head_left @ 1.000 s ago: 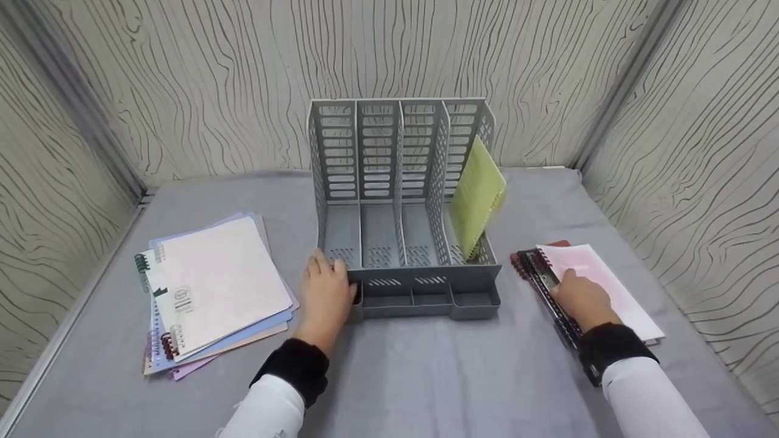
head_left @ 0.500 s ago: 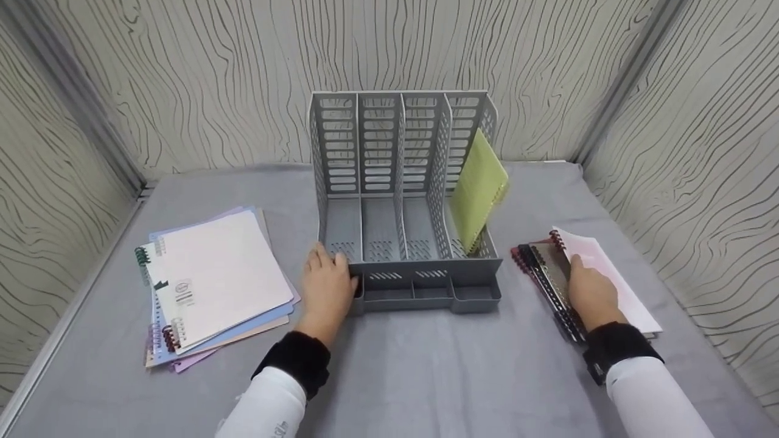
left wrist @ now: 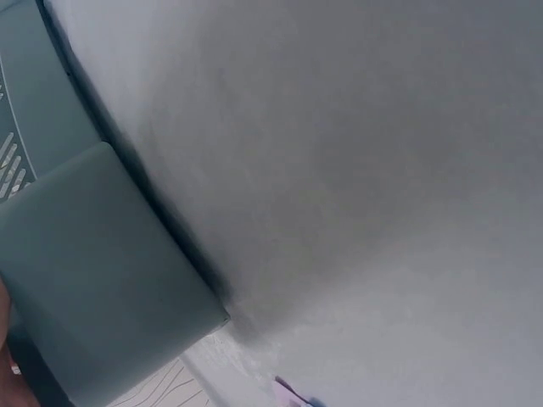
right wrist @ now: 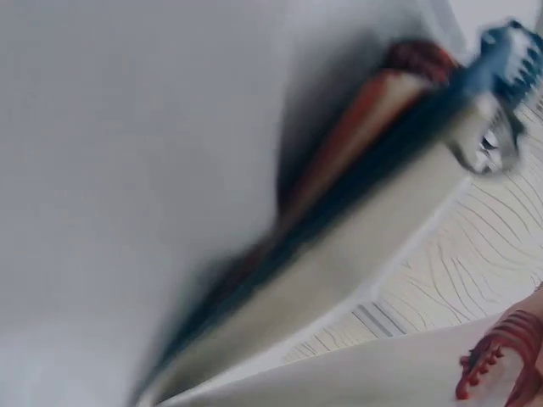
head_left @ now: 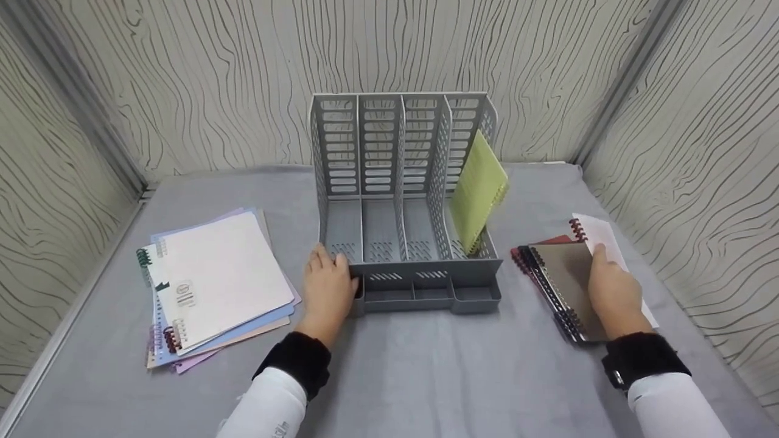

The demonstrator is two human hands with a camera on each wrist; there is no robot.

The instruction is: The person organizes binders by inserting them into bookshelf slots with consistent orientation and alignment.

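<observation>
My left hand (head_left: 328, 289) grips the front left corner of a grey file organizer (head_left: 395, 267), its fingers over the side edge and its thumb by the front small compartment. In the left wrist view, only a bit of that hand shows beside the organizer's smooth end (left wrist: 110, 271). My right hand (head_left: 618, 295) holds a pale pink spiral notebook (head_left: 599, 228) with a red coil, above the right-hand pile. Under it lies a spiral notebook with a brown-grey cover (head_left: 566, 264). A red notebook (head_left: 552, 239) shows beneath that one.
One yellow-green notebook (head_left: 478, 188) leans in the organizer's rightmost slot. Left of the organizer lies a fanned stack of spiral notebooks, a white one (head_left: 225, 274) on top. Patterned wall panels (head_left: 243, 79) enclose the grey cloth-covered table (head_left: 438, 377) at the back and sides.
My right hand has drawn the pink notebook right and away from the pile's coil side, uncovering the brown-grey cover. The left hand stays on the organizer.
</observation>
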